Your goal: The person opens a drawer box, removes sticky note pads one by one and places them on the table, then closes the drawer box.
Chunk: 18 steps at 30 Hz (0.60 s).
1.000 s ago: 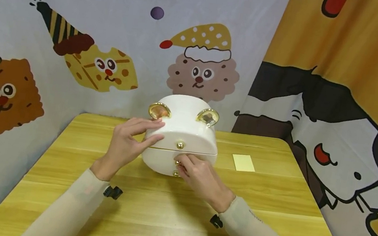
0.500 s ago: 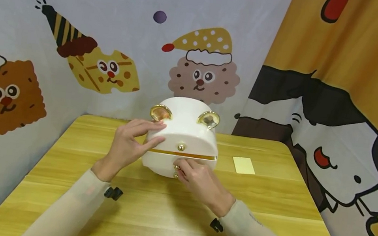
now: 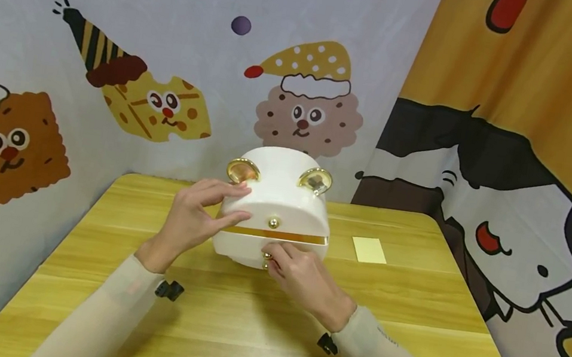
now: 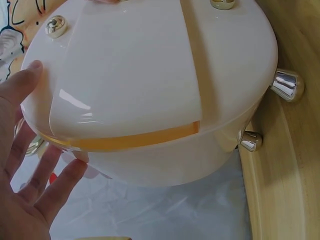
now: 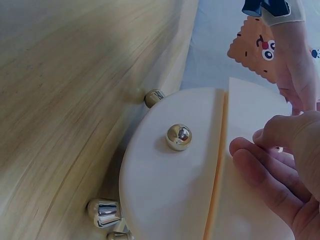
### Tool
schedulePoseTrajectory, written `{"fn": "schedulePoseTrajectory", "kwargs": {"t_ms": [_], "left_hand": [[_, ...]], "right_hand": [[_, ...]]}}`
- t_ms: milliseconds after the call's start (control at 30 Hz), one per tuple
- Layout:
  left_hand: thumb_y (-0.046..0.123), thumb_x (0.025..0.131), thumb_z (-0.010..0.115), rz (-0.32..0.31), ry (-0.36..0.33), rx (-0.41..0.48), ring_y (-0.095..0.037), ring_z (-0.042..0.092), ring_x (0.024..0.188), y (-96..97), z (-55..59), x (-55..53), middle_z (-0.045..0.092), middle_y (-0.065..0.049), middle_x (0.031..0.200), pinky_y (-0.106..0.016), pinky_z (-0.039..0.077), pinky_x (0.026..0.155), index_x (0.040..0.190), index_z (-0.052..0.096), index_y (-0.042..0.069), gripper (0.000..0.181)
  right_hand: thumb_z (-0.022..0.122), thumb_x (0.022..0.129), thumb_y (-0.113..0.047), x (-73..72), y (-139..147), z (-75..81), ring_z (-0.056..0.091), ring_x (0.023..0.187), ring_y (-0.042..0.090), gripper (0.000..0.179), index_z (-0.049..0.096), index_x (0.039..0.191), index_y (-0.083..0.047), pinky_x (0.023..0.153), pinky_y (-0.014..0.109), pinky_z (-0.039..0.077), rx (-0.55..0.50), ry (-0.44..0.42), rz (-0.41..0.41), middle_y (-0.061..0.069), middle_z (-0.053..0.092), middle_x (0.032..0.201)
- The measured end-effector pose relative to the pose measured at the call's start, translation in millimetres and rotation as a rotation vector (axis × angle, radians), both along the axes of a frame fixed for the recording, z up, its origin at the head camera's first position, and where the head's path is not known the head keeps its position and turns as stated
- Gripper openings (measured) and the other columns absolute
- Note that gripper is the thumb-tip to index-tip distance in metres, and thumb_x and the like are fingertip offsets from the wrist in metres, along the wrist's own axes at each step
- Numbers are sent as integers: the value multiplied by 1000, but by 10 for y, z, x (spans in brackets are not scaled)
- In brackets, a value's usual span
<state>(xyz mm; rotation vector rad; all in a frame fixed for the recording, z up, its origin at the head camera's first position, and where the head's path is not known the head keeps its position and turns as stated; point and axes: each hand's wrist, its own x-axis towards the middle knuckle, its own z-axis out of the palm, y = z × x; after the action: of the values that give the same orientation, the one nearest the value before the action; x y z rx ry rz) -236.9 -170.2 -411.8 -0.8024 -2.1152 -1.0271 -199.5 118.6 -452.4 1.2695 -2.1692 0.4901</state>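
A white rounded drawer box (image 3: 282,172) with two gold-rimmed ears stands on the table. Its middle drawer (image 4: 130,75) sticks out a little, baring an amber strip along its side. My right hand (image 3: 303,270) pinches the small gold knob (image 3: 267,256) of that drawer, mostly hidden behind the fingers in the right wrist view. At the box's left side, my left hand (image 3: 194,208) rests with fairly straight, spread fingers near the ear and the thumb toward the front of the upper drawer. The lower drawer has its own gold knob (image 5: 179,137).
A yellow sticky note (image 3: 369,250) lies on the wooden table (image 3: 243,342) to the right of the box. Behind the table hangs a light curtain (image 3: 179,1) with cartoon prints, joined at the right by an orange one (image 3: 474,64). Gold feet (image 5: 105,212) carry the box.
The middle drawer has come out toward me from flush, drawn by my right hand, and an amber gap has opened above it. My left hand has stayed at the box's side.
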Motion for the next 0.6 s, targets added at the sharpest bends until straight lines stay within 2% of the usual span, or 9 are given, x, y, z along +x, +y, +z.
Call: {"fn": "schedulePoseTrajectory", "kwargs": {"t_ms": [233, 600], "left_hand": [[15, 82, 109, 1, -13, 5, -21, 82, 109, 1, 18, -8, 90, -2, 120, -20, 68, 95, 126, 91, 19, 48], [8, 82, 108, -9, -16, 40, -23, 83, 107, 23, 31, -17, 91, -4, 119, -13, 65, 95, 124, 92, 18, 46]], "right_hand": [[94, 98, -3, 38, 16, 8, 82, 86, 10, 29, 78, 122, -7, 75, 20, 67, 13, 3, -6, 1, 86, 107], [93, 98, -3, 107, 47, 31, 84, 88, 11, 27, 80, 121, -8, 77, 21, 69, 17, 7, -11, 1, 87, 105]]}}
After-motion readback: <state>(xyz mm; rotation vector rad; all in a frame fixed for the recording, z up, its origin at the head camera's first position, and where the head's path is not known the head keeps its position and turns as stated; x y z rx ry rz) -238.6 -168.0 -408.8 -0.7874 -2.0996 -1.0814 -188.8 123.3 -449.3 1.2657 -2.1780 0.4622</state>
